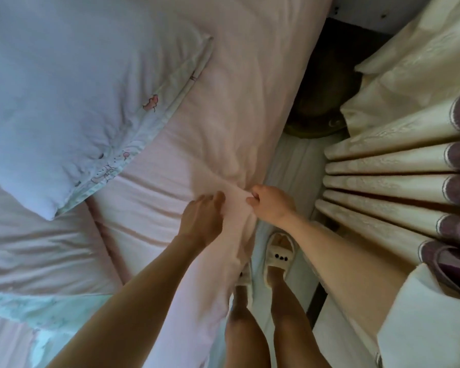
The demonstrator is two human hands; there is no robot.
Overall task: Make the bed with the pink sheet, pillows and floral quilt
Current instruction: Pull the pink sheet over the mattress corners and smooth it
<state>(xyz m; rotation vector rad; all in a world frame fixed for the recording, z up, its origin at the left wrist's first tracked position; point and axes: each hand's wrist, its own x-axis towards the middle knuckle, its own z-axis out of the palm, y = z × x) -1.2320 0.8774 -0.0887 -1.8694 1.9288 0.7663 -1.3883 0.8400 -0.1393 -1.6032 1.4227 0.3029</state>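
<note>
The pink sheet (237, 107) covers the bed and hangs over its right edge. My right hand (271, 201) pinches a gathered fold of the sheet at that edge. Just to its left, my left hand (202, 216) lies on the sheet with its fingers bent against the fabric. A white pillow (72, 88) with a small floral print along its border rests on the bed at the upper left. The floral quilt (19, 306) shows as a pale green patterned edge at the lower left, bunched on the bed.
Cream curtains (398, 160) with purple hems hang close on the right, leaving a narrow white floor strip (292, 160) beside the bed. My feet in white slippers (279, 251) stand there. A dark round object (319, 102) sits on the floor ahead.
</note>
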